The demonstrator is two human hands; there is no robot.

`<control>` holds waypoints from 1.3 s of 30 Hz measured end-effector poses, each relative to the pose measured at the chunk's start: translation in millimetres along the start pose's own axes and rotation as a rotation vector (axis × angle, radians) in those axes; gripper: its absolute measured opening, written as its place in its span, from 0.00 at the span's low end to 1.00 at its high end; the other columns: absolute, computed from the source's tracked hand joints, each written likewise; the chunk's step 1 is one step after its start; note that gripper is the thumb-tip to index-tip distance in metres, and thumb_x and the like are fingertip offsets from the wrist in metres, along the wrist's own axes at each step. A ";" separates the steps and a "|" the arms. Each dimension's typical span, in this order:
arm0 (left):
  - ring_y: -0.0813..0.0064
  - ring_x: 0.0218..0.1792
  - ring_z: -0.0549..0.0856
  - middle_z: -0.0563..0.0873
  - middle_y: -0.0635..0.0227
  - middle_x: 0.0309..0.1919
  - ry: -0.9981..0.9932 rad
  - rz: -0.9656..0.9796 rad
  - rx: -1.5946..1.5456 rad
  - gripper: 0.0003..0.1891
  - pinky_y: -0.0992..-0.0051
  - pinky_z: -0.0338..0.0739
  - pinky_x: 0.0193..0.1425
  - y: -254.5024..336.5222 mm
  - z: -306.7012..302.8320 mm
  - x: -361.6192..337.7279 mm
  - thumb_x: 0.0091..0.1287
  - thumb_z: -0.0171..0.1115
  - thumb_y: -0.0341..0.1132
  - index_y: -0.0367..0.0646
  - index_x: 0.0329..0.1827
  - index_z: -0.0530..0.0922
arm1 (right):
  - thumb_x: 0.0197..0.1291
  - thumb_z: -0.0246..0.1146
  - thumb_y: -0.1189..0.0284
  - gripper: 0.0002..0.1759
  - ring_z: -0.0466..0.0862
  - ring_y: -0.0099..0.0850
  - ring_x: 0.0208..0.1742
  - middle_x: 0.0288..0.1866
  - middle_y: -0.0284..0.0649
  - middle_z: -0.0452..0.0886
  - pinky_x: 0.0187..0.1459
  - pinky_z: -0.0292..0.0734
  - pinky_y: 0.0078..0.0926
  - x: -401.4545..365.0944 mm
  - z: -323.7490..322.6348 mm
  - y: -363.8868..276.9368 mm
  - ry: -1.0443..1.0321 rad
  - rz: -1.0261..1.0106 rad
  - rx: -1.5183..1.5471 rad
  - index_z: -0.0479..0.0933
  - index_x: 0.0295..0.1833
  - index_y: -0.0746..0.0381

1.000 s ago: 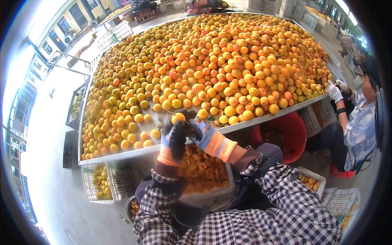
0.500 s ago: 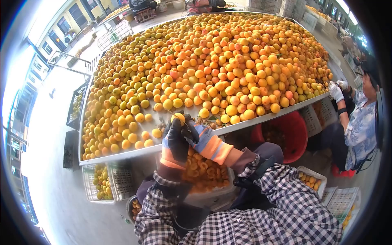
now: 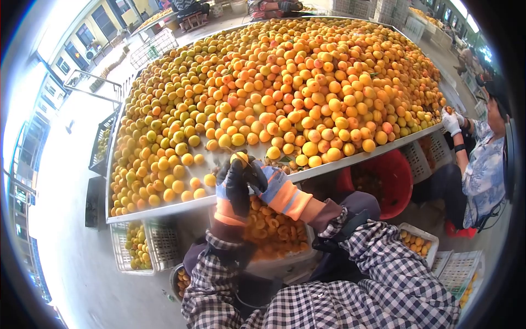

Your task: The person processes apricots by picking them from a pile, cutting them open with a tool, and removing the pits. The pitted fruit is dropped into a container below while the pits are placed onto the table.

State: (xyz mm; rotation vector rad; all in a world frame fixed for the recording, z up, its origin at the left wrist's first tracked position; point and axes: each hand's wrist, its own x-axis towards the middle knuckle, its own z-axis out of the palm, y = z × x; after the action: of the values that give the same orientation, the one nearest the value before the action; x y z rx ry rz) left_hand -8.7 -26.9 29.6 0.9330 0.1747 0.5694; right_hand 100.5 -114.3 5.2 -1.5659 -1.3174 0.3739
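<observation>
My left hand (image 3: 235,189), in a dark-palmed glove with an orange cuff, is closed around a yellow-orange apricot (image 3: 239,157) just above the near edge of the table. Against it presses my right hand (image 3: 266,182), gloved alike, its fingers bent in by the same fruit. Whether the right fingers hold a small tool is hidden. Whole apricots (image 3: 307,88) cover the metal-rimmed table (image 3: 318,171) in a heap, green-yellow at left and orange at right. Below my wrists, a container holds orange apricot pieces (image 3: 274,233).
A red tub (image 3: 392,189) stands under the table on the right, near a small crate of apricots (image 3: 416,243). White crates (image 3: 161,247) sit at lower left. At right, a co-worker in white gloves (image 3: 452,122) works at the table's edge.
My hands stay together on the apricot, with barely any shift. The co-worker's gloved hands at right have moved slightly, with a small orange-brown thing now showing at them.
</observation>
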 end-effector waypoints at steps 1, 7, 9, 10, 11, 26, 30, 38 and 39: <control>0.72 0.43 0.83 0.85 0.64 0.43 0.275 0.015 -0.133 0.21 0.74 0.77 0.54 -22.0 2.5 6.5 0.73 0.56 0.46 0.35 0.56 0.77 | 0.62 0.60 0.71 0.12 0.81 0.52 0.41 0.36 0.51 0.81 0.39 0.76 0.41 0.2 1.1 1.0 -0.025 0.065 -0.054 0.71 0.49 0.63; 0.75 0.36 0.81 0.84 0.65 0.36 0.187 0.002 0.375 0.22 0.76 0.74 0.46 -3.0 -8.7 6.1 0.73 0.53 0.47 0.33 0.52 0.78 | 0.65 0.59 0.64 0.13 0.81 0.52 0.42 0.37 0.51 0.80 0.40 0.77 0.42 1.2 -5.2 2.9 -0.074 0.048 -0.124 0.71 0.46 0.62; 0.76 0.30 0.80 0.83 0.68 0.29 0.208 0.039 0.546 0.20 0.77 0.74 0.39 10.4 8.7 5.4 0.71 0.56 0.46 0.34 0.48 0.80 | 0.63 0.61 0.63 0.14 0.82 0.51 0.41 0.36 0.50 0.80 0.39 0.77 0.43 3.0 -3.5 -1.7 -0.079 0.096 -0.115 0.72 0.47 0.62; 0.76 0.30 0.80 0.83 0.68 0.29 0.208 0.039 0.547 0.20 0.77 0.74 0.39 1.2 7.4 6.5 0.71 0.56 0.46 0.34 0.48 0.80 | 0.63 0.61 0.63 0.14 0.82 0.51 0.41 0.36 0.50 0.80 0.39 0.77 0.43 2.3 -3.5 -2.3 -0.078 0.096 -0.113 0.72 0.47 0.62; 0.76 0.31 0.80 0.83 0.68 0.29 0.284 -0.009 0.273 0.20 0.77 0.74 0.40 -13.2 1.8 8.0 0.71 0.56 0.47 0.35 0.48 0.80 | 0.62 0.62 0.63 0.15 0.82 0.52 0.40 0.35 0.50 0.81 0.39 0.77 0.43 1.0 -2.9 -3.3 -0.034 0.081 -0.123 0.71 0.47 0.62; 0.81 0.32 0.79 0.82 0.72 0.32 0.445 0.027 0.253 0.22 0.81 0.70 0.37 -23.7 1.1 7.9 0.73 0.52 0.53 0.40 0.42 0.79 | 0.62 0.58 0.67 0.21 0.84 0.48 0.44 0.43 0.51 0.82 0.44 0.79 0.41 5.8 -21.3 -22.9 -0.018 0.161 -0.537 0.67 0.57 0.65; 0.81 0.30 0.80 0.82 0.72 0.30 0.409 0.022 0.437 0.22 0.81 0.72 0.37 -20.4 -2.2 10.5 0.73 0.53 0.52 0.38 0.42 0.80 | 0.60 0.58 0.69 0.24 0.83 0.47 0.48 0.47 0.53 0.81 0.49 0.79 0.39 6.5 -21.9 -22.7 -0.198 0.184 -0.418 0.66 0.61 0.66; 0.81 0.27 0.79 0.83 0.69 0.26 0.297 0.093 0.478 0.17 0.79 0.72 0.31 -2.2 15.4 7.4 0.72 0.55 0.44 0.36 0.38 0.81 | 0.60 0.60 0.71 0.23 0.81 0.51 0.51 0.48 0.56 0.81 0.51 0.78 0.39 6.6 -3.2 3.4 -0.152 0.126 -0.052 0.68 0.61 0.65; 0.81 0.30 0.80 0.83 0.69 0.30 0.281 0.137 0.557 0.17 0.79 0.74 0.35 -8.7 2.2 9.6 0.72 0.55 0.44 0.36 0.40 0.81 | 0.60 0.61 0.71 0.25 0.81 0.51 0.52 0.49 0.56 0.80 0.52 0.77 0.38 7.2 -8.4 -1.6 -0.165 0.133 0.033 0.67 0.62 0.65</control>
State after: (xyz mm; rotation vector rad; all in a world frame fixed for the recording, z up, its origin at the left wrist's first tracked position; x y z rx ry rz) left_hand 3.5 -27.4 24.9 1.4083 0.5449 0.7985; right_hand 108.5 -112.4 12.7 -1.6278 -1.3279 0.6167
